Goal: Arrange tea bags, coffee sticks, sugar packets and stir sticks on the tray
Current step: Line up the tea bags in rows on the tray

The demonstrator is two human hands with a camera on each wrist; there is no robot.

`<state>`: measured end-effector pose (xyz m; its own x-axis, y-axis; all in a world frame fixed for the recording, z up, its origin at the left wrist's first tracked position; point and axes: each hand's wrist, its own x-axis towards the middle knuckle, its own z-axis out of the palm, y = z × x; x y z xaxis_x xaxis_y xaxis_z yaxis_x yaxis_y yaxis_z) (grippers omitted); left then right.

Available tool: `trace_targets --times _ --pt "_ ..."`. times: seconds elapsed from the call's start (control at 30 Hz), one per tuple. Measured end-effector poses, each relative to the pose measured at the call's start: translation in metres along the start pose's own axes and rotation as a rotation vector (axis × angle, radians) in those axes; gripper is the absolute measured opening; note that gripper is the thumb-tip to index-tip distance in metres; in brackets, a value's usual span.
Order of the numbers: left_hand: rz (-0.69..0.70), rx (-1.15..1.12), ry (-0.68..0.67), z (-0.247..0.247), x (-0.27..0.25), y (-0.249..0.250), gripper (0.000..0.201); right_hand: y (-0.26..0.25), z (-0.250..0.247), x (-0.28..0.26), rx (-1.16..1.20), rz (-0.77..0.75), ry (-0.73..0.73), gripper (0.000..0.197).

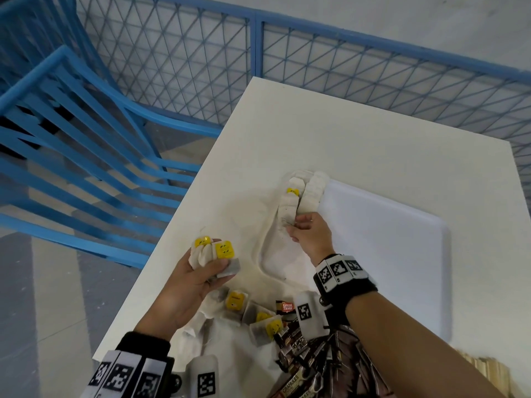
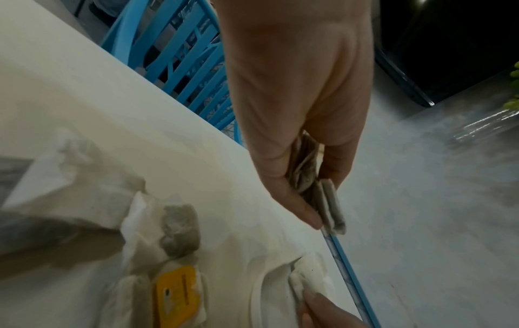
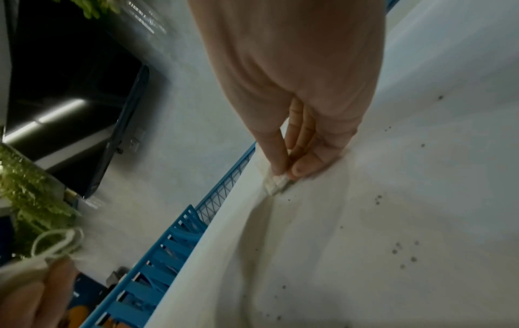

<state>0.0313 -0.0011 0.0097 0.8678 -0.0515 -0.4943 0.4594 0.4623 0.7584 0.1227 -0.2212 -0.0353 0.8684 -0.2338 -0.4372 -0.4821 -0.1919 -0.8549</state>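
Fingers (image 3: pixel 276 155) of my right hand (image 1: pixel 311 235) pinch the near end of a tea bag (image 1: pixel 287 209) in a row of bags lying along the tray's (image 1: pixel 388 239) left rim. That bag sits just beyond my fingertips, touching them, with a second row of bags (image 1: pixel 313 191) pressed beside it on the tray side.

My left hand (image 1: pixel 189 278), left of the tray and over the surface (image 1: pixel 344 133), curls around a bunch of bags (image 1: pixel 211 254) with yellow tags, thumb clamped across them.

As I judge it, a nudge from my right fingers could knock the neat row crooked. A loose bag could also slip from the crowded left fist, or its strings could tangle. More bags (image 1: pixel 244 308) and coffee sticks (image 1: pixel 304 349) wait in a pile nearer to me than the tray.
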Motion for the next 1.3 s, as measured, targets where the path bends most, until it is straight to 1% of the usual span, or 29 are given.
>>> trace_targets --times 0.1,0.13,0.23,0.27,0.33,0.43,0.53,0.6,0.67,0.73,0.83,0.9,0.93,1.0,1.07,1.13,1.17,1.23,1.3 --pt "0.018 0.001 0.005 0.003 -0.001 0.000 0.092 0.001 0.004 0.003 -0.035 -0.031 0.019 0.031" --pt "0.018 0.005 0.013 0.005 0.000 0.000 0.084 0.001 0.004 0.004 -0.044 -0.043 0.023 0.032" --pt "-0.003 0.026 0.037 0.010 0.000 -0.003 0.034 0.003 0.007 0.008 -0.069 -0.070 0.046 0.034" --pt "-0.006 0.056 0.044 0.012 0.000 -0.006 0.027 0.004 0.007 0.009 -0.079 -0.082 0.052 0.035" --pt "-0.012 0.101 0.048 0.015 0.000 -0.010 0.023 0.004 0.008 0.012 -0.105 -0.100 0.045 0.037" --pt "-0.010 0.114 0.057 0.017 0.001 -0.013 0.020 0.003 0.007 0.011 -0.134 -0.123 0.032 0.040" --pt "0.016 0.123 0.084 0.018 0.004 -0.014 0.023 -0.002 0.003 0.004 -0.172 -0.136 0.034 0.041" --pt "0.038 0.129 0.110 0.020 0.006 -0.012 0.022 -0.006 0.002 -0.005 -0.207 -0.156 0.025 0.035" --pt "0.056 0.135 0.121 0.022 0.008 -0.010 0.022 -0.009 0.002 -0.016 -0.239 -0.168 -0.030 0.027" --pt "0.071 0.143 0.124 0.025 0.009 -0.008 0.025 -0.012 0.001 -0.030 -0.241 -0.149 -0.177 0.027" --pt "0.090 0.152 0.120 0.028 0.010 -0.006 0.036 -0.016 0.000 -0.054 -0.142 -0.078 -0.472 0.029" --pt "0.102 0.172 0.107 0.031 0.010 -0.006 0.039 -0.016 0.001 -0.066 -0.039 -0.040 -0.601 0.021" --pt "0.105 0.183 0.105 0.032 0.011 -0.006 0.036 -0.015 0.002 -0.069 -0.007 -0.047 -0.628 0.014" --pt "0.111 0.183 0.099 0.035 0.011 -0.007 0.031 -0.014 0.003 -0.073 0.043 -0.072 -0.627 0.002" --pt "0.102 0.168 0.078 0.038 0.011 -0.007 0.026 -0.013 0.003 -0.073 0.105 -0.072 -0.607 0.007" --pt "0.079 0.135 0.062 0.040 0.011 -0.006 0.015 -0.013 0.000 -0.071 0.143 -0.060 -0.579 0.011" --pt "0.068 0.108 0.058 0.039 0.011 -0.006 0.016 -0.012 -0.002 -0.069 0.157 -0.055 -0.555 0.011" --pt "0.054 0.055 0.054 0.036 0.013 -0.006 0.026 -0.010 -0.008 -0.064 0.203 -0.037 -0.480 0.009" --pt "0.044 0.022 0.064 0.033 0.012 -0.007 0.034 -0.006 -0.016 -0.055 0.222 -0.020 -0.351 0.008"
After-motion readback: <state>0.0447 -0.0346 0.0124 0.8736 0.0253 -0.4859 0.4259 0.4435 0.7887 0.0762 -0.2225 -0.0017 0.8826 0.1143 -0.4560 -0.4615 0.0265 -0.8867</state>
